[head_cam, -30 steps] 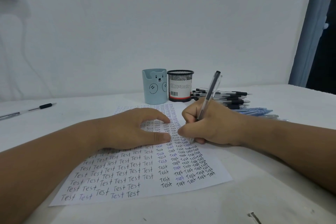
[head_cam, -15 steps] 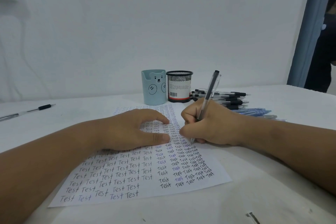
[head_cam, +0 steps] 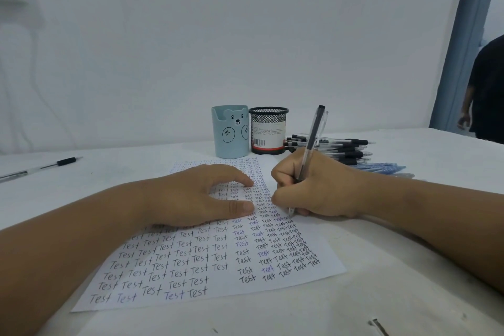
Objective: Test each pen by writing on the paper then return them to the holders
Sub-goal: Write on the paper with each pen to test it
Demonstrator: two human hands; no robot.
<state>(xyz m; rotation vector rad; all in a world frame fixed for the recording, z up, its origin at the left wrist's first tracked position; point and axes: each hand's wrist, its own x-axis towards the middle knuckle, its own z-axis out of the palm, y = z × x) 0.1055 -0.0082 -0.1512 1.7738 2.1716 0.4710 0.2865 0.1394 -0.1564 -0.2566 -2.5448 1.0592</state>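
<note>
The paper (head_cam: pixel 218 262) lies on the white counter (head_cam: pixel 409 267) with bare counter along its near and right edges, and behind its far edge stand the blue bear holder (head_cam: pixel 230 132) and the black mesh holder (head_cam: pixel 268 129), with a pile of pens (head_cam: pixel 341 151) right of them and one lone pen (head_cam: pixel 41 168) well to the paper's left. The left hand (head_cam: pixel 196 196) rests flat on the paper with fingers relaxed, while the right hand (head_cam: pixel 313 188) has its grip closed round a clear pen (head_cam: pixel 311 144), tip down on the paper's right columns. Against the earlier frames both hands sit almost unchanged, and a person in dark clothes (head_cam: pixel 488 90) has come into the doorway far right of the paper.
</note>
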